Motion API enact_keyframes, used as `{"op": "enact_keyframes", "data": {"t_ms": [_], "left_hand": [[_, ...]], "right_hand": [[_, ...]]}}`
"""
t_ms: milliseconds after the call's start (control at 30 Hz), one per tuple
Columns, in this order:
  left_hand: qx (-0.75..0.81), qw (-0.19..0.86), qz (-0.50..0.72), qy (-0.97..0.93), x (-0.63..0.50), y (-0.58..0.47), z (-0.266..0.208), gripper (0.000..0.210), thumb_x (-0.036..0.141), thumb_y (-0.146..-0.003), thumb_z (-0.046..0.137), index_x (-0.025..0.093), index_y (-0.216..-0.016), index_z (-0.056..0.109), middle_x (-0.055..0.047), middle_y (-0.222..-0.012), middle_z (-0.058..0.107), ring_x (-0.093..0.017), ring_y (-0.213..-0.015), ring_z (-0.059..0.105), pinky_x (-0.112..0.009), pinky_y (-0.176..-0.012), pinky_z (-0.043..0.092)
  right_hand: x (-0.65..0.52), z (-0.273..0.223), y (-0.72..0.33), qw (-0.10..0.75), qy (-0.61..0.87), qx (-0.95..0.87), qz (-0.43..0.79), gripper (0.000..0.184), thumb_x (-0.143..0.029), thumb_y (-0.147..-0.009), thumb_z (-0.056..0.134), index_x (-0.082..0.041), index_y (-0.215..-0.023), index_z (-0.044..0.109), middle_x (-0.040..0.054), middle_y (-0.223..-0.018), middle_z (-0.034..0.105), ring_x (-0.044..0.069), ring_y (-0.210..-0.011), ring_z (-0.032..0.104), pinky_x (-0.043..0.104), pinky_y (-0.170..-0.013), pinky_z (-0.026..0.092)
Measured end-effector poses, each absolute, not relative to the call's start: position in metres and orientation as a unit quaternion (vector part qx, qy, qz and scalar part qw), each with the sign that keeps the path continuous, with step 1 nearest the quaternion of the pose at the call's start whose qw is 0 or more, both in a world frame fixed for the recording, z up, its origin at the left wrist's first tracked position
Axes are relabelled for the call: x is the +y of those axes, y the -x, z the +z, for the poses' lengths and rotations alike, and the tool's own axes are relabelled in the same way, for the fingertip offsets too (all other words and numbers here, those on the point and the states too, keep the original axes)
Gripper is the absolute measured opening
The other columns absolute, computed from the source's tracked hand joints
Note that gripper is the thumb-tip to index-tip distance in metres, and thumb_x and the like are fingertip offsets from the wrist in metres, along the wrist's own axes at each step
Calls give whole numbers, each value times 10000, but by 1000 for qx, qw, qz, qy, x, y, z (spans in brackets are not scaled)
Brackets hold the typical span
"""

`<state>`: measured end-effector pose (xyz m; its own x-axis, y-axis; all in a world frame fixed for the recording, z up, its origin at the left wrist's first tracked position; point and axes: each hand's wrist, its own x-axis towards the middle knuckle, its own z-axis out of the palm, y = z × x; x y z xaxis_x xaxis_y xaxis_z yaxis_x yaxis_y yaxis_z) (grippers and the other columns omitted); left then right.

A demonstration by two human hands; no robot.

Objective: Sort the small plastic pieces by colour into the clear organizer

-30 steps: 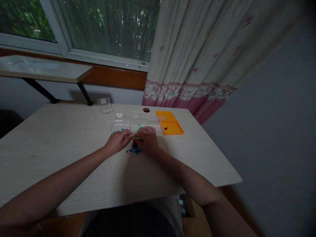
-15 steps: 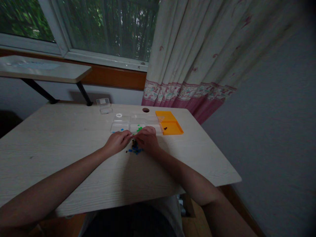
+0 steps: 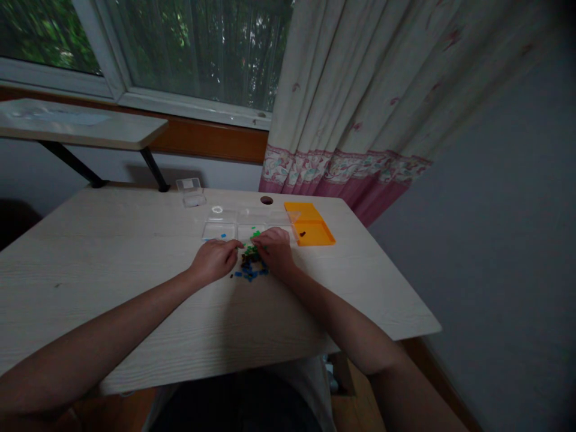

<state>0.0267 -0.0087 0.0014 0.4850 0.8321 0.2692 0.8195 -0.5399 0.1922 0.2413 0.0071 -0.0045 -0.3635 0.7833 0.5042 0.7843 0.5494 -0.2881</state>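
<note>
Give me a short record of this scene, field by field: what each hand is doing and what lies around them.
Left hand: on the table, fingertips at the pile of small pieces; whether it pinches one cannot be told.
Right hand: on the other side of the pile, fingers curled at it.
Pile of small pieces: blue, green and dark bits between the hands.
Clear tray: just beyond the hands, compartments with a few blue and green bits.
Orange tray: right of the clear one, holds a dark bit.
Table: pale wood.
</note>
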Motion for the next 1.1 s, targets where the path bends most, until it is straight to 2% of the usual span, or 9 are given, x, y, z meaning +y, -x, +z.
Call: {"op": "enact_keyframes", "data": {"t_ms": [400,767,1100], "left_hand": [[540,-26,137,-830,-11,-29,3,316,390,-925,404,207,-1082,608,-71,-781,716,-246,-749,685,-358,-761,475],[539,-38,138,-830,-10,-28,-1,305,337,-897,419,210,-1093,615,-72,-793,715,-244,-742,683,-354,-753,471],[530,-20,146,-835,-11,-27,0,308,399,-949,381,204,-985,617,-76,-781,711,-232,-720,674,-329,-709,458]], "right_hand": [[6,-4,-242,318,463,-827,12,183,-321,-924,565,-253,-992,720,23,-966,689,185,-1000,512,348,-934,297],[5,-3,-242,312,467,-827,14,192,-333,-930,554,-255,-991,718,24,-979,694,187,-1000,520,348,-923,302],[6,-4,-240,307,468,-829,14,209,-353,-940,535,-256,-977,717,21,-973,695,184,-1000,518,351,-921,299]]}}
